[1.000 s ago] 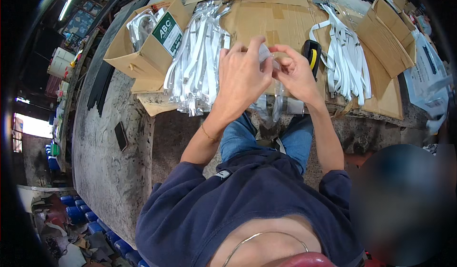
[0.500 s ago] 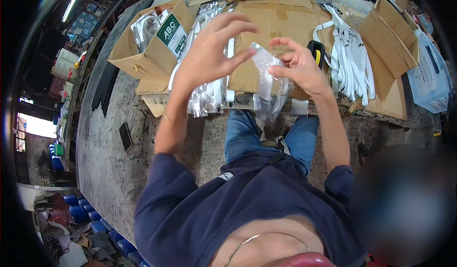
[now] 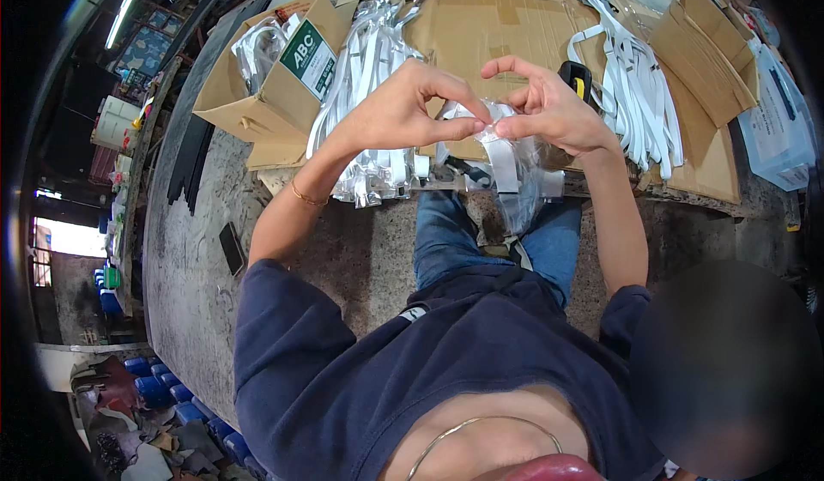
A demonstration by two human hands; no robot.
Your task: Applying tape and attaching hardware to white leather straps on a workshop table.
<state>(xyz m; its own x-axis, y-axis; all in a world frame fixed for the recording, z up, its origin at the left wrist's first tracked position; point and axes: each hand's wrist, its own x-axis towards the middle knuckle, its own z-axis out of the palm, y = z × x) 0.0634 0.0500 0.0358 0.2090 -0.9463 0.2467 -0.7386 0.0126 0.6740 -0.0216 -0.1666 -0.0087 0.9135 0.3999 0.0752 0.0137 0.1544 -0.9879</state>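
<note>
Two-Hand Hold on the Clear Plastic Bag [image 3: 518, 212]

The clear plastic bag hangs from both hands at the front edge of the bench, above the person's lap. A white strap [image 3: 503, 170] shows through the film.

Left hand [image 3: 410, 108]: the thumb and index fingertip close together on the upper end of the bag, leaving a rounded gap behind them.

Right hand [image 3: 560, 114]: the thumb presses the film beside the left fingertips; the index finger stands raised and bent, clear of the bag. The remaining fingers curl behind the film, and their exact contact cannot be told.

Surroundings: a pile of bagged white straps [image 3: 371, 60] lies left of the bag, next to an open cardboard box [image 3: 236, 125] containing similar packs. A flat cardboard sheet [image 3: 489, 35] covers the bench beyond the hands. A black-and-yellow tool [image 3: 577, 82] lies near the right hand, with loose white straps [image 3: 639, 95] to its right. A dark phone [image 3: 232, 249] rests on the grey worktop [image 3: 202, 318] at far left.
</note>
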